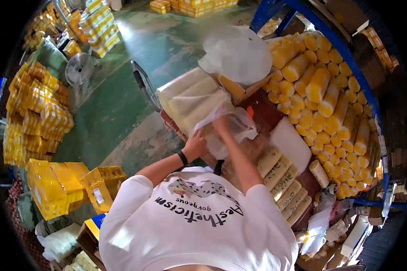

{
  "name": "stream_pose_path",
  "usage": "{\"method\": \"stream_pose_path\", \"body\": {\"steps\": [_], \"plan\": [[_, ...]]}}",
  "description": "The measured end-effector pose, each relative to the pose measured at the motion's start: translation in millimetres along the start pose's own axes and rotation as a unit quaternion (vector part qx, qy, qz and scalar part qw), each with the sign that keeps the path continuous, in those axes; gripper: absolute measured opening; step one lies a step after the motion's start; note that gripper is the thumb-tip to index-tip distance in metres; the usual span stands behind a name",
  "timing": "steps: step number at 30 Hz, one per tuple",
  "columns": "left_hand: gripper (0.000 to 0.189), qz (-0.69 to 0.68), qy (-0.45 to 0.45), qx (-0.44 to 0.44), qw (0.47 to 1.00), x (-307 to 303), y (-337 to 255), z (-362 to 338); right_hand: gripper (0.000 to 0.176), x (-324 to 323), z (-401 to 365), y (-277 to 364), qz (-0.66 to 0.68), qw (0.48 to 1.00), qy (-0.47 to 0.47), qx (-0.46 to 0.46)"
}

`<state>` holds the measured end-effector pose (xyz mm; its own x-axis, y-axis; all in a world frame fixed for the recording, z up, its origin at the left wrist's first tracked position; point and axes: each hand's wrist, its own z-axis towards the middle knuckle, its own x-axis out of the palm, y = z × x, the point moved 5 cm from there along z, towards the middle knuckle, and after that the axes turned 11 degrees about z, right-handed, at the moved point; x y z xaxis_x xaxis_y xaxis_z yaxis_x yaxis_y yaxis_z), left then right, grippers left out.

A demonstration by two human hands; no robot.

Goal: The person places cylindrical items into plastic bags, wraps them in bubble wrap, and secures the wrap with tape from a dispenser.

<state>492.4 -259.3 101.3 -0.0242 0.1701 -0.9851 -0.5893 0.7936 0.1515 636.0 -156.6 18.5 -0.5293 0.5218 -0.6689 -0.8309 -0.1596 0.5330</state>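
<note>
My left hand (195, 145), with a black band at its wrist, pinches the edge of a thin clear plastic bag (240, 125). My right hand (221, 125) reaches into or behind the bag's film, and its fingers are hidden there. Just beyond both hands lie several large pale rolls (190, 92) side by side, partly covered by the film. They rest on a dark red surface (263, 105). Beside my right forearm is a row of cream-coloured rolls (279, 176) with dark writing on them.
At the right, many yellow-and-white rolls (323, 86) are piled inside a blue frame (348, 58). A cloudy plastic sheet (236, 54) lies past the pale rolls. A black handle (142, 81) stands at the left edge. Yellow-wrapped boxes (54, 185) sit on the green floor (104, 106).
</note>
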Motion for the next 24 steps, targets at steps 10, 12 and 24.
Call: {"method": "stream_pose_path", "body": {"steps": [10,12,24], "plan": [[0.049,-0.028,-0.138,0.086,0.986,-29.9,92.5,-25.5,0.050,-36.4,93.8,-14.5,0.071,0.957,0.170,0.223],[0.062,-0.044,-0.098,0.054,0.993,-10.5,110.6,-29.8,0.055,-44.6,76.1,-13.6,0.090,0.951,0.144,0.257],[0.057,-0.043,-0.151,0.104,0.982,22.9,139.9,-2.1,0.058,-119.4,-133.4,-9.4,0.284,0.810,-0.215,0.466]]}}
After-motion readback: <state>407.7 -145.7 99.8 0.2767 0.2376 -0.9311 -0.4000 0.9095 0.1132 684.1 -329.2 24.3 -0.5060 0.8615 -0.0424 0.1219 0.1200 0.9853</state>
